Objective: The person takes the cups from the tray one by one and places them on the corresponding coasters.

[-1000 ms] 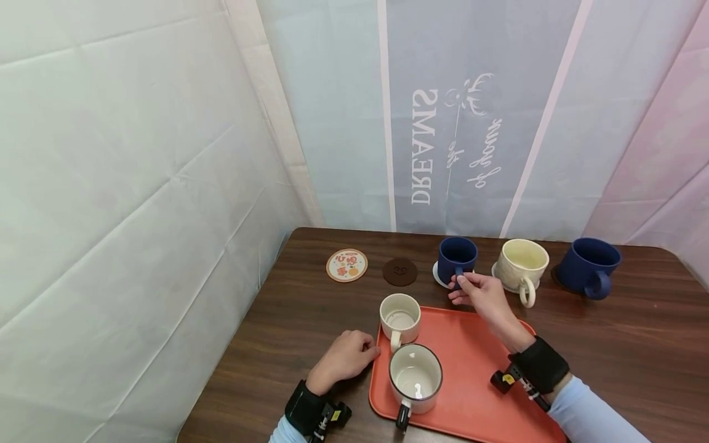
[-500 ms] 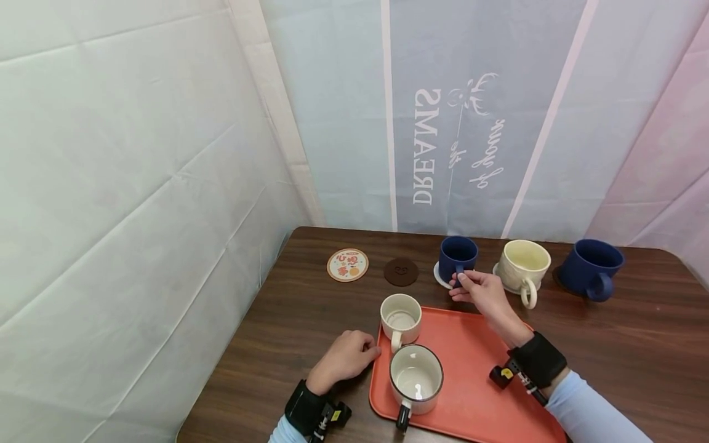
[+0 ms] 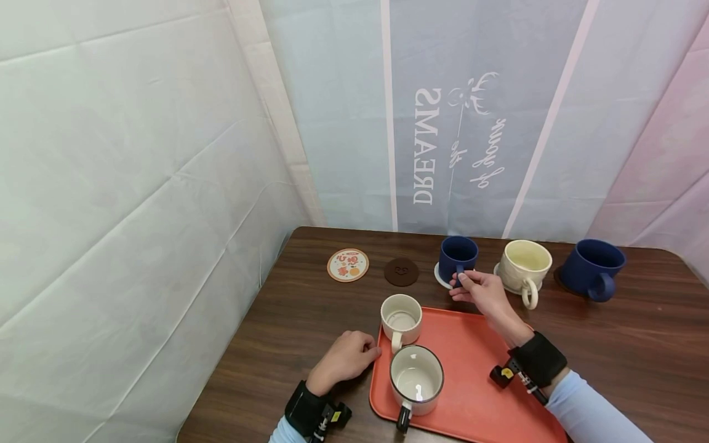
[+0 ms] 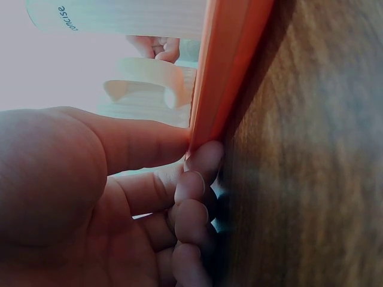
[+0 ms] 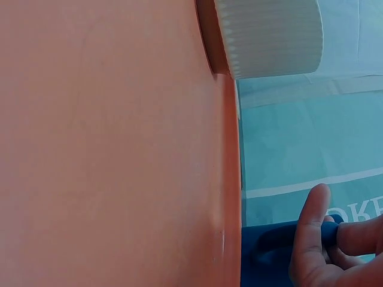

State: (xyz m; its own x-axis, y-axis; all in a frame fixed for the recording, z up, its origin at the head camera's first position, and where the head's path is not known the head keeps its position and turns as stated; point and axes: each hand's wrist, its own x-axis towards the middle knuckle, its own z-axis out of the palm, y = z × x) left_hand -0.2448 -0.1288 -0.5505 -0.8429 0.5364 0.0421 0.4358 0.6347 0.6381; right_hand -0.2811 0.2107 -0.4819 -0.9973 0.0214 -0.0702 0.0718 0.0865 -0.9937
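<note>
My right hand (image 3: 487, 298) pinches the handle of the small navy mug (image 3: 457, 251), which stands on a white coaster (image 3: 441, 278) near the table's far side. In the right wrist view, thumb and fingers close around that handle. At the left edge of the orange-red tray (image 3: 471, 369), my left hand (image 3: 344, 355) grips the rim between thumb and curled fingers, as the left wrist view shows. On the tray's left side stand a small cream mug (image 3: 401, 317) and, nearer, a white mug (image 3: 416, 376) with a dark rim and dark-tipped handle.
To the right of the navy mug stand a pale yellow mug (image 3: 523, 266) on a light coaster and a larger navy mug (image 3: 591, 268) on a dark one. Further left lie a brown coaster (image 3: 401, 272) and a printed round coaster (image 3: 348, 265). Curtains hang behind and left.
</note>
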